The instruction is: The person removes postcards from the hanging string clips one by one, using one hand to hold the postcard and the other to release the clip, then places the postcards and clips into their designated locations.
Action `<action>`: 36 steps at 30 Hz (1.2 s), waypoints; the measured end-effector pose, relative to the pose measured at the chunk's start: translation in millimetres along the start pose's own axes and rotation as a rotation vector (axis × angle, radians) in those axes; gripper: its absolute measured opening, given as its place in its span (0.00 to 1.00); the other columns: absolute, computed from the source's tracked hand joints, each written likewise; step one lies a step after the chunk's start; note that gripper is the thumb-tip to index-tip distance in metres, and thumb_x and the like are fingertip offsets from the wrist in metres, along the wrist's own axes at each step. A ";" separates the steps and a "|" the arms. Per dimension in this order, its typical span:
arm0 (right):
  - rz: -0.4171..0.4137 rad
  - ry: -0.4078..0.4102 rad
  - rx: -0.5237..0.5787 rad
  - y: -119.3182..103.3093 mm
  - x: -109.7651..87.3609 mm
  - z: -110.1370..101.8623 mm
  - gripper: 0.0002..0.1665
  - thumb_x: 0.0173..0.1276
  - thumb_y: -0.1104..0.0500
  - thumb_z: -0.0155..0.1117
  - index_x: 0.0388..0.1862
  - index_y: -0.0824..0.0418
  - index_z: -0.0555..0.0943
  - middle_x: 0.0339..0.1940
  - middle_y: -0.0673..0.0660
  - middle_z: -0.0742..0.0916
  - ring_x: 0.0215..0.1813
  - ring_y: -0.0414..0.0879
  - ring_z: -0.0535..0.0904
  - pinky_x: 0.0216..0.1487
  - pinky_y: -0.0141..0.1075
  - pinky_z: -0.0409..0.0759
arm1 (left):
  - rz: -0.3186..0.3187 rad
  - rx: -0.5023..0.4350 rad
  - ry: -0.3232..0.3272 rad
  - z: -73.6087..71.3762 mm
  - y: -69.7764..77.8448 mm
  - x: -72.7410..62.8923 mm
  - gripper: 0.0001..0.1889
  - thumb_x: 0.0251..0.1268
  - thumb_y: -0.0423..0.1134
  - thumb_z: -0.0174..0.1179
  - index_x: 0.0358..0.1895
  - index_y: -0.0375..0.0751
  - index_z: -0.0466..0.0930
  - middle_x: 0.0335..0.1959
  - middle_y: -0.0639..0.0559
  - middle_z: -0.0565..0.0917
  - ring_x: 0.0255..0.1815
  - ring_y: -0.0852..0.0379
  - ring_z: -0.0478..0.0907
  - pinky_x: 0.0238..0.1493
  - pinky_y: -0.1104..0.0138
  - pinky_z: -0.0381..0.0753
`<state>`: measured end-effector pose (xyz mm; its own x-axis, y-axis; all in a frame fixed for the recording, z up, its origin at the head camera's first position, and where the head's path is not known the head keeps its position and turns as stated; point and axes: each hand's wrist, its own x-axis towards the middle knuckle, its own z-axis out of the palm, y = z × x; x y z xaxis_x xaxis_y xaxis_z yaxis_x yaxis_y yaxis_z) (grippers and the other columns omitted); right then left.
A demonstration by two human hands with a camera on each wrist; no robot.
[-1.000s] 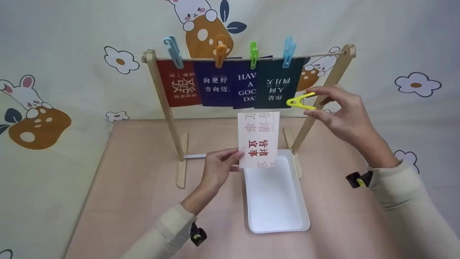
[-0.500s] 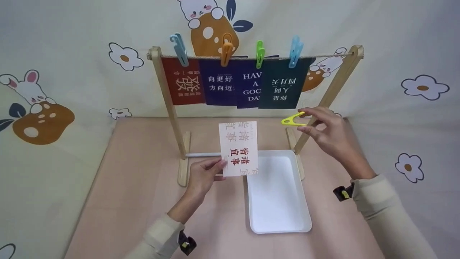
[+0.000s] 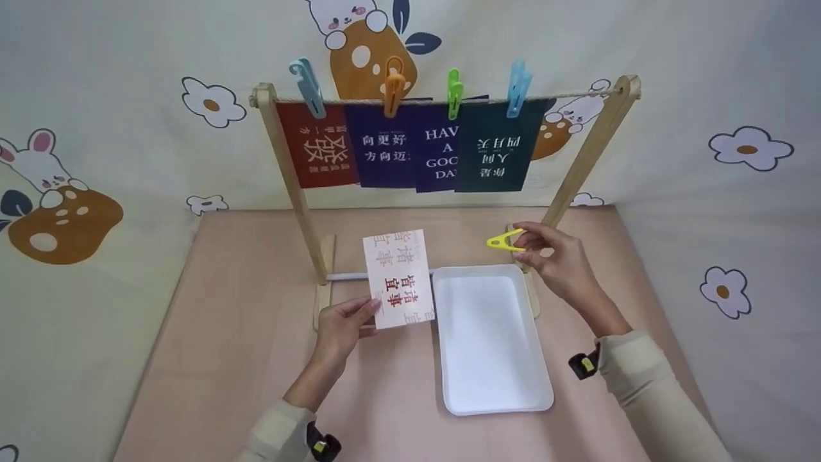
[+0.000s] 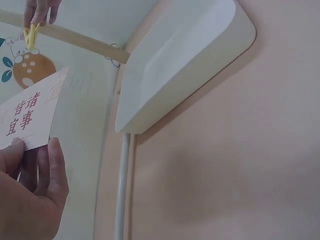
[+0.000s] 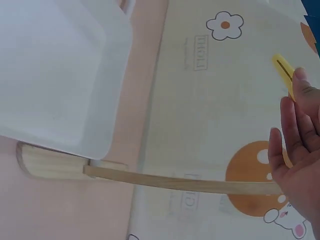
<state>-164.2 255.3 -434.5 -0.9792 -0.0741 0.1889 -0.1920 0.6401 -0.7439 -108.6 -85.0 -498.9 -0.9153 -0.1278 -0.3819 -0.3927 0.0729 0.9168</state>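
Observation:
My left hand (image 3: 343, 327) pinches a white card (image 3: 399, 279) with red characters by its lower left edge, thumb in front and fingers behind. The card is held tilted, left of the white tray. In my right hand (image 3: 555, 260), a yellow clothespin (image 3: 505, 241) is pinched between thumb and fingers above the tray's far right corner; the right wrist view shows the same clothespin (image 5: 284, 72) edge-on. Behind, a red card (image 3: 319, 147), two dark blue cards and a dark green card (image 3: 497, 151) hang from a rope, held by clothespins.
A wooden frame (image 3: 288, 154) carries the rope (image 3: 571, 98) between its two posts. The white tray (image 3: 490, 404) lies on the pink tabletop (image 3: 224, 346), with a white rod (image 3: 346, 277) along the frame's base. A patterned cloth backdrop (image 3: 147, 38) stands behind.
Both hands have come down and nearer, away from the hanging cards. The left hand has carried the white card leftward and tilted it; the right hand has lowered the yellow clothespin.

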 end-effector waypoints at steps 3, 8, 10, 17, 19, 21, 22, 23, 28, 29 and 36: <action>0.051 -0.027 0.025 10.7 -4.2 13.9 0.31 0.60 0.68 0.74 0.64 0.59 0.79 0.44 0.59 0.88 0.47 0.50 0.83 0.48 0.14 0.78 | -0.019 0.008 0.003 -3.3 -10.5 1.1 0.14 0.68 0.38 0.65 0.51 0.33 0.86 0.43 0.41 0.90 0.34 0.57 0.88 0.36 0.66 0.91; 0.115 -0.065 0.038 28.4 -11.4 31.9 0.31 0.61 0.66 0.74 0.64 0.60 0.78 0.46 0.58 0.88 0.49 0.50 0.84 0.52 0.22 0.83 | -0.049 0.017 0.003 -5.0 -30.6 3.4 0.15 0.68 0.38 0.65 0.52 0.32 0.85 0.44 0.39 0.90 0.34 0.56 0.88 0.37 0.65 0.91; 0.133 -0.076 0.039 34.6 -14.6 36.6 0.31 0.61 0.67 0.73 0.64 0.60 0.78 0.46 0.58 0.88 0.50 0.50 0.85 0.54 0.27 0.86 | -0.056 0.029 0.002 -4.5 -36.8 4.4 0.15 0.68 0.38 0.65 0.52 0.32 0.85 0.43 0.39 0.90 0.33 0.57 0.88 0.36 0.66 0.91; 0.152 -0.087 0.033 49.9 -23.7 54.4 0.26 0.63 0.69 0.71 0.60 0.62 0.79 0.45 0.59 0.88 0.51 0.54 0.85 0.54 0.37 0.88 | -0.087 0.089 0.003 -6.9 -53.7 7.2 0.15 0.67 0.39 0.66 0.51 0.32 0.85 0.39 0.40 0.90 0.28 0.59 0.87 0.33 0.66 0.90; 0.143 -0.088 0.035 53.5 -25.7 60.9 0.21 0.63 0.70 0.70 0.56 0.63 0.81 0.45 0.60 0.88 0.51 0.54 0.86 0.53 0.38 0.88 | -0.091 0.103 0.006 -9.0 -58.6 7.3 0.15 0.67 0.39 0.66 0.51 0.32 0.85 0.37 0.40 0.91 0.27 0.58 0.87 0.31 0.67 0.89; 0.138 -0.089 0.043 57.0 -27.4 67.1 0.17 0.64 0.70 0.69 0.52 0.63 0.82 0.46 0.60 0.88 0.50 0.54 0.86 0.52 0.36 0.88 | -0.097 0.120 0.007 -10.3 -63.1 7.3 0.15 0.67 0.39 0.66 0.51 0.31 0.85 0.37 0.40 0.91 0.27 0.59 0.87 0.29 0.68 0.88; 0.133 -0.088 0.046 58.8 -28.0 69.9 0.16 0.64 0.71 0.69 0.51 0.64 0.83 0.46 0.61 0.88 0.50 0.54 0.86 0.51 0.35 0.88 | -0.098 0.132 0.004 -10.6 -65.1 7.5 0.16 0.67 0.39 0.66 0.52 0.31 0.85 0.37 0.40 0.91 0.27 0.59 0.87 0.29 0.68 0.88; 0.132 -0.087 0.045 60.5 -28.7 72.7 0.15 0.64 0.71 0.68 0.50 0.64 0.84 0.46 0.61 0.88 0.49 0.54 0.86 0.50 0.34 0.88 | -0.100 0.137 0.000 -10.7 -67.2 7.6 0.17 0.67 0.39 0.66 0.52 0.31 0.84 0.37 0.40 0.91 0.27 0.59 0.87 0.29 0.68 0.88; 0.153 -0.063 0.035 67.3 -31.0 84.8 0.12 0.63 0.72 0.69 0.44 0.65 0.86 0.45 0.63 0.89 0.46 0.54 0.87 0.43 0.30 0.88 | -0.126 0.138 -0.009 -9.1 -80.2 7.8 0.17 0.67 0.39 0.65 0.53 0.30 0.83 0.36 0.41 0.91 0.27 0.60 0.86 0.28 0.68 0.87; 0.163 -0.059 0.029 68.4 -31.2 87.0 0.11 0.63 0.72 0.69 0.43 0.65 0.87 0.45 0.63 0.89 0.46 0.54 0.87 0.43 0.30 0.88 | -0.131 0.137 -0.009 -8.7 -82.9 7.6 0.17 0.68 0.38 0.65 0.53 0.29 0.83 0.36 0.40 0.91 0.27 0.60 0.86 0.28 0.68 0.87; 0.250 -0.042 0.019 77.7 -30.6 103.4 0.08 0.62 0.71 0.70 0.40 0.65 0.86 0.43 0.62 0.90 0.47 0.54 0.88 0.46 0.36 0.89 | -0.159 0.147 -0.020 -6.9 -98.0 8.2 0.18 0.68 0.38 0.65 0.54 0.27 0.82 0.36 0.39 0.90 0.28 0.59 0.86 0.30 0.67 0.89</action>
<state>-155.9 228.2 -564.4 -0.9982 0.0531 -0.0288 0.0558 0.6283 -0.7760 -77.0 -100.0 -591.0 -0.8418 -0.1296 -0.5240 -0.5398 0.1974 0.8183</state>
